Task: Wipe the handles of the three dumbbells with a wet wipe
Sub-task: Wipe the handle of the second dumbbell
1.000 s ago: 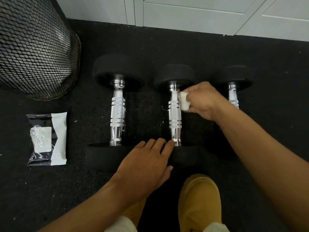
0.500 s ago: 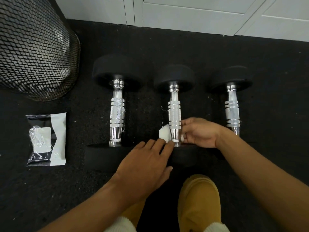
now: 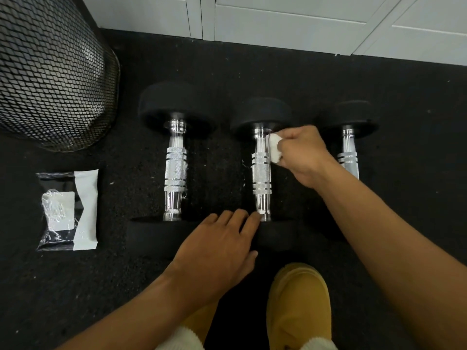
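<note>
The right hand has its grip closed on a bunched wet wipe, pressed against the far end of the middle dumbbell's handle, at 12 o'clock. To clean it well, wrap the wipe round the bar and draw it the full length. The left hand, fingers flat and holding nothing, steadies the near weight. The left dumbbell lies at 11, the right dumbbell at 1, partly hidden by the arm; the wipe packet at 9, the mesh bin at 10, neither obstructing.

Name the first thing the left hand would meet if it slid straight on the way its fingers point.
Probably the shiny chrome handle of the middle dumbbell: the left hand points up-right, fingertips already beside its near end. Depth is unclear.
</note>
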